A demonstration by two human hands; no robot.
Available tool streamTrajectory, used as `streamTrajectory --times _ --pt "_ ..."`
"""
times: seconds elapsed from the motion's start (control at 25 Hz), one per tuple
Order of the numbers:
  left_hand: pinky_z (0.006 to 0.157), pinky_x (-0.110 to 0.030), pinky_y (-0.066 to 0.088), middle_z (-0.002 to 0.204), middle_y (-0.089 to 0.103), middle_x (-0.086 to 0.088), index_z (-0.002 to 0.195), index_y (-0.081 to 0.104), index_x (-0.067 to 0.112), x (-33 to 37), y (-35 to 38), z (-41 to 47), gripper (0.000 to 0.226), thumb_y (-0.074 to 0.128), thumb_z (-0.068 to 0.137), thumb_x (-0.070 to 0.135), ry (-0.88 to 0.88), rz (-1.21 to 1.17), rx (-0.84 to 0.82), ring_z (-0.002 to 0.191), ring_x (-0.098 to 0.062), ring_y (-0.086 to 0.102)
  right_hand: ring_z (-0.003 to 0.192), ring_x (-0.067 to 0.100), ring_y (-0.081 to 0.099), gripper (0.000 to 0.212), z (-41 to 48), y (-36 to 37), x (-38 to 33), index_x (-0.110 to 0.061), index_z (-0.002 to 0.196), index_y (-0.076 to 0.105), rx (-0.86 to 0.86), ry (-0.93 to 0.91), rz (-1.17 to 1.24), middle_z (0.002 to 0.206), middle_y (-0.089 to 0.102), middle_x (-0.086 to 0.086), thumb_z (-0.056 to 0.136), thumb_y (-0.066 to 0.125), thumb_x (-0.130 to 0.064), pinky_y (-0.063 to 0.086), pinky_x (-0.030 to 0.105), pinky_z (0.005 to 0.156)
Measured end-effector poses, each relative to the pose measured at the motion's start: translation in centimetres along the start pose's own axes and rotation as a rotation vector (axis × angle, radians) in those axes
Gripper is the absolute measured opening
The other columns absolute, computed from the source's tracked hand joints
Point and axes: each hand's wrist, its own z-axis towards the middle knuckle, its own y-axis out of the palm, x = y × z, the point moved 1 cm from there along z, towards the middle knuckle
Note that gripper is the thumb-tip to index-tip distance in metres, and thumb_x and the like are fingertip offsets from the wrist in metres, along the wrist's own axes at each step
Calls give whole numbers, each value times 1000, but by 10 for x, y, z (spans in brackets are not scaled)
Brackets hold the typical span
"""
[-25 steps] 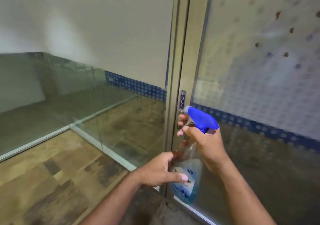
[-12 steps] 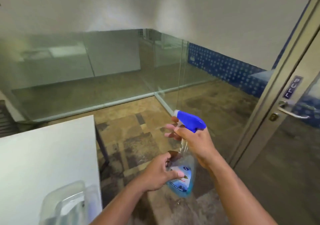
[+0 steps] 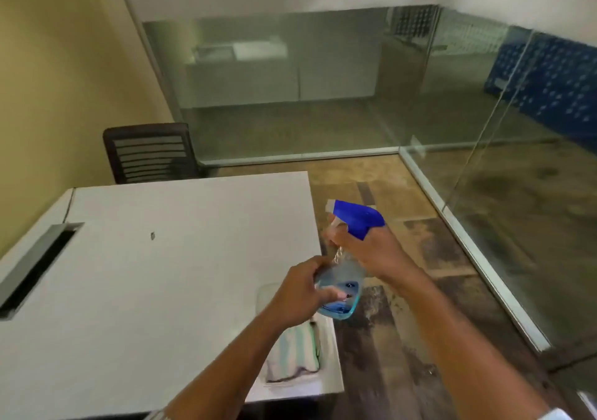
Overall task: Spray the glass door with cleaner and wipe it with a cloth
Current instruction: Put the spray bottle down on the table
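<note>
A clear spray bottle of blue cleaner with a blue trigger head is held upright over the table's right edge. My right hand grips its neck just under the trigger. My left hand wraps the lower body of the bottle. A striped white and pale green cloth lies folded on the table's near right corner, below my left forearm, partly inside a clear plastic container. The glass door is out of view.
A white table with a cable slot fills the left. A dark slatted chair stands behind it by the yellow wall. Glass partitions with a metal floor rail run along the back and right. Brown tiled floor lies between.
The view has swung left, away from the door and its handle, onto the table. Both hands kept their hold on the bottle, which now hangs over the table corner near the cloth.
</note>
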Motion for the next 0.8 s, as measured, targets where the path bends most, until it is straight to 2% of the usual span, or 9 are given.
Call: streamTrajectory --times 0.08,0.16,0.2,0.28,0.36,0.48,0.6,0.68,0.8 --pt "77 -4 47 96 70 27 108 63 43 -33 -37 -6 43 89 74 43 -34 17 98 90 5 67 72 14 66 22 19 47 6 -14 93 69 -6 20 -55 78 69 3 92 79 -33 56 30 70" --pt "79 -2 48 107 71 18 117 65 36 -62 -70 -15 47 91 78 38 -82 41 193 96 -2 68 87 21 71 22 35 91 17 -20 102 69 -39 40 -79 92 73 5 91 82 -34 59 37 81" --pt "80 -2 49 112 73 13 121 66 33 -77 -86 -20 49 92 80 35 -105 36 237 101 -6 69 91 19 71 23 42 113 23 -24 103 66 -72 46 -99 94 73 1 91 82 -36 59 35 81" --pt "82 -5 51 117 75 9 124 68 29 -99 -112 -29 50 92 80 31 -133 27 311 106 -11 71 95 6 67 26 53 151 34 -35 104 60 -137 51 -149 100 70 -13 90 82 -41 53 22 76" --pt "80 -8 50 117 75 8 126 68 27 -121 -134 -36 51 92 82 30 -176 38 365 105 -11 70 100 1 67 31 64 182 42 -39 110 59 -191 54 -157 106 69 -20 91 83 -38 49 12 72" --pt "79 -2 49 115 75 6 128 70 20 -151 -157 -47 49 91 85 29 -248 30 412 100 -13 69 95 -1 69 29 76 224 55 -44 104 60 -246 60 -174 101 70 -24 92 83 -31 50 9 73" --pt "78 -4 49 109 80 0 122 75 16 -175 -167 -59 37 88 88 23 -298 22 444 94 -16 72 94 5 69 24 82 260 73 -37 103 60 -306 75 -259 100 71 -14 94 80 -27 52 22 83" --pt "78 -5 49 105 82 -2 119 78 15 -188 -167 -66 31 86 90 18 -315 20 446 90 -16 73 87 2 67 21 82 277 87 -33 99 59 -335 74 -322 94 69 -11 95 79 -28 48 16 76" --pt "80 -3 49 111 82 -5 124 77 11 -204 -162 -70 32 82 93 13 -354 6 416 94 -16 72 72 -4 60 31 82 290 112 -39 85 51 -331 81 -380 81 58 -20 96 78 -28 42 9 61"
